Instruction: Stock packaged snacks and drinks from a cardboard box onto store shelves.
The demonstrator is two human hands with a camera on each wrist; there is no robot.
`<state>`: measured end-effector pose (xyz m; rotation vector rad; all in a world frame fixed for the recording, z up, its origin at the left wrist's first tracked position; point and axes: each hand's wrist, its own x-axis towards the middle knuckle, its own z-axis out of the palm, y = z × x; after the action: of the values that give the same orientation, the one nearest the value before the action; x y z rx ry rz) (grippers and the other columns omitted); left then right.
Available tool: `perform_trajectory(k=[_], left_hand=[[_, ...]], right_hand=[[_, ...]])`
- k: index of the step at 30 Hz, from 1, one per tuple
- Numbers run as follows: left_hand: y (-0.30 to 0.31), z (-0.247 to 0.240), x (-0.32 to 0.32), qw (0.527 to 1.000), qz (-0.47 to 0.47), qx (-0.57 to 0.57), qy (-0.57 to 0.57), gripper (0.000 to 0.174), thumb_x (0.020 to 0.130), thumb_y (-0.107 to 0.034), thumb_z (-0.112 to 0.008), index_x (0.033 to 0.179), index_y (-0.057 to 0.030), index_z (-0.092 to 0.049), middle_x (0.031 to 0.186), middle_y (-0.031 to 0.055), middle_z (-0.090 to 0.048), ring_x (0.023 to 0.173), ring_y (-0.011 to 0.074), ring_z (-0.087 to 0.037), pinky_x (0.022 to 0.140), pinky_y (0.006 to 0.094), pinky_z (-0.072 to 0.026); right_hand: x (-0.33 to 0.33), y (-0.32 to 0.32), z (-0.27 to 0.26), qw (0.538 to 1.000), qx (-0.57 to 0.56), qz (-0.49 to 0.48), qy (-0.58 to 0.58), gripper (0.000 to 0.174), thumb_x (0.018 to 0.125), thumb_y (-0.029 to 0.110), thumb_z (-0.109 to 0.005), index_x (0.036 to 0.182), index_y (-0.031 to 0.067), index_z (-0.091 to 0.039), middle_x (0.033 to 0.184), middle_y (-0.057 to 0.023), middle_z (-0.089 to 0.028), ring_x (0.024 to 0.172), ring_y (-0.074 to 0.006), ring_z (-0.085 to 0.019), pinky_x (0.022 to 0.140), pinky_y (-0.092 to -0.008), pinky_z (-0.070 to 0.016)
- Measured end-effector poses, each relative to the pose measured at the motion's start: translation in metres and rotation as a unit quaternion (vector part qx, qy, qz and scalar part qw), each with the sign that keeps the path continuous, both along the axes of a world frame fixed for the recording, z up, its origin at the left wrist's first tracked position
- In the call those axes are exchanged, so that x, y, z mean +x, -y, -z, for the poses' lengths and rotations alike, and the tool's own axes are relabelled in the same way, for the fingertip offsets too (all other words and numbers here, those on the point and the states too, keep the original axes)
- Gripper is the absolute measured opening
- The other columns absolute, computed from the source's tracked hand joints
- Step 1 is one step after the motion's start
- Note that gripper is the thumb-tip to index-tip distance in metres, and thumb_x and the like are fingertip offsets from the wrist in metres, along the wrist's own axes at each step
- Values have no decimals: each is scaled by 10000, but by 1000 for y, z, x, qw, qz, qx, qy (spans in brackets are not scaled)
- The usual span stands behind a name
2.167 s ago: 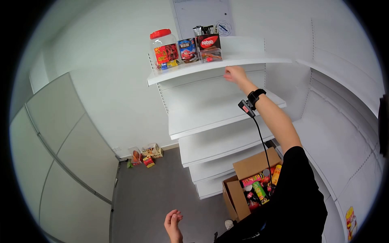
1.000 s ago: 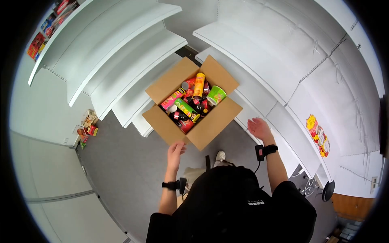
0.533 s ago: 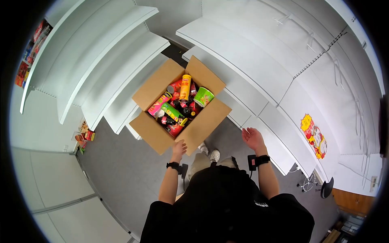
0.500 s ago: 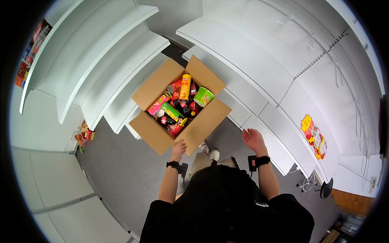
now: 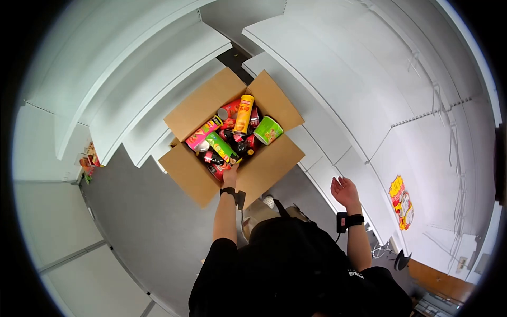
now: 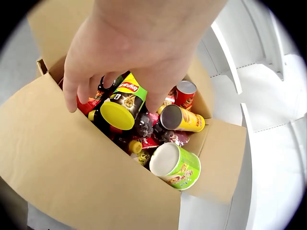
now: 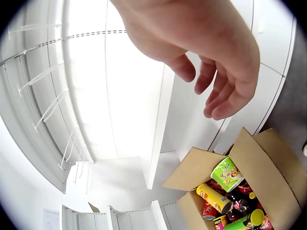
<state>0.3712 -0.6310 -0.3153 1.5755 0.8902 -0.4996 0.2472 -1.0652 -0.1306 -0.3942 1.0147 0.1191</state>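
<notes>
A cardboard box (image 5: 198, 182) stands with its flaps spread, full of snack cans, cups and dark bottles. My left hand (image 5: 230, 175) reaches over its near edge; in the left wrist view that hand (image 6: 124, 57) hangs with spread, bent fingers over a green can with a yellow lid (image 6: 117, 115), and contact cannot be told. A yellow can (image 5: 243, 114), a pink can (image 5: 203, 135) and a green cup (image 5: 268, 130) lie near it. My right hand (image 5: 345, 192), right of the box, holds nothing, its fingers loosely bent (image 7: 211, 72).
White shelves rise on the left (image 5: 158, 58) and right (image 5: 317, 68) of the box. A red and yellow sign (image 5: 401, 203) is on the right-hand unit. Several snack packs (image 5: 90, 158) lie on the floor at far left. A black stool seat (image 5: 402, 260) stands at lower right.
My left hand has moved forward from the box's near flaps to over its contents. My right hand has shifted a little rightward and down in view. Earlier, it was up by the top shelf.
</notes>
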Motion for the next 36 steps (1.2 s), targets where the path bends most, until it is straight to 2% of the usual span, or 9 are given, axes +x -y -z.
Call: perform_trajectory(k=[3,7,11,14,18,24,28,32,36], left_hand=[[-4,60,18,997,-59,8,41,700,675,-428,-755,1218,-62,-507,1098,104,-569,945,229,-550,733,407,-467],[5,46,29,983,-157,-14,91,753,646,-258,-832,1193,70,-431,1106,135,-564,999,220,-548,851,309,-445],[-2,74,37,990,-120,13,75,851,628,-268,-844,1215,139,-380,1164,177,-552,1056,271,-542,917,329,-421],[-6,112,35,988,-129,-9,87,871,640,-293,-831,1252,130,-379,1201,189,-546,1065,273,-546,912,330,-422],[-5,63,36,998,-58,-21,-17,651,657,-292,-808,1152,44,-554,1084,152,-624,989,252,-583,848,338,-439],[-7,113,35,975,-140,-108,138,539,661,-176,-808,1085,43,-557,955,83,-625,862,190,-582,771,303,-472],[7,63,30,986,-90,-128,52,368,722,-314,-730,970,-82,-591,852,36,-605,720,153,-588,583,295,-476],[18,8,9,977,-78,-184,-74,397,756,-519,-643,981,-195,-603,802,24,-598,655,154,-555,536,270,-449],[29,-82,-27,951,-70,-301,-6,445,776,-578,-607,989,-188,-605,799,37,-605,649,165,-553,554,273,-449]], right_hand=[[26,-12,-3,1000,9,-2,-8,157,870,150,-557,927,4,-554,1041,-165,-596,974,-275,-569,864,-387,-486],[56,-27,-3,999,12,-31,-5,151,869,145,-558,916,2,-560,1045,-166,-597,972,-276,-572,857,-380,-491],[72,-37,-4,999,17,-35,8,193,869,153,-554,973,-6,-518,1098,-183,-555,997,-293,-549,880,-404,-479],[72,-40,-9,999,1,-49,6,193,866,151,-559,975,-2,-515,1097,-179,-554,995,-289,-550,876,-405,-480],[55,-38,-8,999,-11,-42,-15,201,859,152,-568,986,4,-514,1097,-173,-554,987,-285,-552,872,-406,-481],[19,-26,-8,999,-22,-41,-3,211,862,160,-570,993,4,-517,1102,-177,-551,987,-286,-548,864,-403,-485],[-3,-14,-23,999,-38,-35,1,200,864,154,-565,988,3,-522,1098,-176,-556,983,-288,-550,862,-403,-486],[-25,-13,-14,997,-40,-66,14,221,874,171,-563,1020,9,-531,1111,-164,-564,999,-280,-548,859,-397,-485],[-20,-39,-15,979,-55,-182,69,246,885,179,-565,1071,21,-538,1131,-141,-573,1000,-263,-552,858,-387,-478]])
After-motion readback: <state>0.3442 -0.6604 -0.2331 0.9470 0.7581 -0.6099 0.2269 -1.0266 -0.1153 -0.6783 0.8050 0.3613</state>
